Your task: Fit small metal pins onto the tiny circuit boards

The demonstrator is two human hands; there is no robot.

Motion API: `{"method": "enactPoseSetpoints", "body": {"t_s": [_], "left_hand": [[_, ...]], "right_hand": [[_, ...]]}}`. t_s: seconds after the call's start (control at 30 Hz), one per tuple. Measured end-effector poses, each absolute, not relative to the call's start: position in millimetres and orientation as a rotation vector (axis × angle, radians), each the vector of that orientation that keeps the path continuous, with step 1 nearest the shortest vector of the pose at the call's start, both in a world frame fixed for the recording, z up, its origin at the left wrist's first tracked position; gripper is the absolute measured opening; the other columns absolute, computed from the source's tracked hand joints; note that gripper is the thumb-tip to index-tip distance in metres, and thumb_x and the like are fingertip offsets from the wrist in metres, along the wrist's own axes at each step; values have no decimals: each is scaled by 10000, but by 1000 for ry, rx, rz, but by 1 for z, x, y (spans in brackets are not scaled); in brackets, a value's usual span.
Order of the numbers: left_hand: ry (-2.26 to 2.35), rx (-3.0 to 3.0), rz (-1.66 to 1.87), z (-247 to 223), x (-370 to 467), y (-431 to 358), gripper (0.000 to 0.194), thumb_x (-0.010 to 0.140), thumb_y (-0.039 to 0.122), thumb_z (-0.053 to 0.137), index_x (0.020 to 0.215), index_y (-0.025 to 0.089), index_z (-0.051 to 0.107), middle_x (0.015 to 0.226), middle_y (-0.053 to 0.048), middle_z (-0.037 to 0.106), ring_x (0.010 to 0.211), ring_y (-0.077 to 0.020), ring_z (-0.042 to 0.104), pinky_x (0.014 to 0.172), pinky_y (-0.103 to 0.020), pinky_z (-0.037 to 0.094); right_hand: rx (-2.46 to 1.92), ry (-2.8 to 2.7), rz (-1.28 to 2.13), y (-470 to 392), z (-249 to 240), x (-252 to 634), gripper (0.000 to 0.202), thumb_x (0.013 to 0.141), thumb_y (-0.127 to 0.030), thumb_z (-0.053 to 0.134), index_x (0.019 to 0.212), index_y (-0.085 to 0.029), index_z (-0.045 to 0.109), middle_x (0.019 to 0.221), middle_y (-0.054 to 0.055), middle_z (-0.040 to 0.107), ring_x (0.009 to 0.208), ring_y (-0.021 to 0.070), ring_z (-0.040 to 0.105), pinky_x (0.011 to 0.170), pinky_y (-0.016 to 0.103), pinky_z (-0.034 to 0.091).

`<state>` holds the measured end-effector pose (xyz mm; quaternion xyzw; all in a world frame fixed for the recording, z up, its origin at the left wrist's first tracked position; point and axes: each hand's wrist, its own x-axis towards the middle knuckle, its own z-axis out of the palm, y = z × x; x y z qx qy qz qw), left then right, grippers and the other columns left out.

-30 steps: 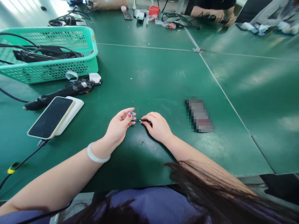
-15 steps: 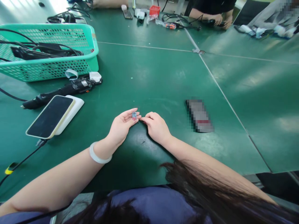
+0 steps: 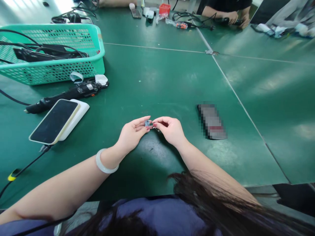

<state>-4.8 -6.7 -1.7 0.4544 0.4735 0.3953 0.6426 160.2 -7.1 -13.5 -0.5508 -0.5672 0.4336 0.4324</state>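
Note:
A small blue-grey circuit board (image 3: 147, 123) is pinched between the thumb and fingers of my left hand (image 3: 131, 133), above the green table (image 3: 157, 88). Close against it, my right hand (image 3: 171, 130) pinches a small thin metallic piece (image 3: 157, 129) that pokes out below the thumb; its exact kind is too small to make out. The fingertips of both hands nearly meet, and I cannot tell whether the metallic piece touches the board. A pale bracelet (image 3: 104, 162) circles my left wrist.
At left lie a phone (image 3: 55, 121) on a white box (image 3: 81, 113), a black electric screwdriver (image 3: 70, 93) and a green basket (image 3: 61, 72) of cables. A dark, pixelated flat object (image 3: 212, 122) lies right of my hands. Across the table, a co-worker's hands (image 3: 237, 19) hold something black.
Both hands have shifted slightly right. The right hand's grip has turned, and the thin metallic piece now shows below its thumb. The board stays in the left hand.

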Motion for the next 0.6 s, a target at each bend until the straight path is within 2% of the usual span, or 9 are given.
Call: {"method": "enactPoseSetpoints", "body": {"t_s": [0.13,0.27,0.47,0.6], "left_hand": [[1087,1076,869,-1,-6,-8,488,719,268,746,1183,164,637,1074,-91,738,1032,-221,685,1046,-400,473],[1098,1109,840,1,-6,-8,508,713,274,751,1197,175,634,1079,-82,737,1047,-224,679,1045,-401,473],[1122,1141,834,-1,-6,-8,487,709,268,755,1177,185,649,1046,-67,748,1015,-224,690,1002,-383,509],[1132,1138,842,-1,-6,-8,476,711,294,754,1165,188,659,1040,-70,749,1017,-236,689,1006,-397,504]], "right_hand": [[-1398,-1469,987,-9,-12,162,128,765,-312,671,726,-202,721,705,1,706,618,126,597,621,263,466],[-1444,-1572,807,-11,-11,160,214,789,-369,656,666,-195,678,629,-14,626,557,104,494,562,252,403],[-1418,-1603,791,-14,-10,155,193,803,-326,642,663,-193,645,620,-23,587,543,95,460,545,244,387],[-1421,-1611,791,-15,-10,155,155,796,-304,656,683,-200,667,647,-19,611,559,100,479,565,246,407]]}}
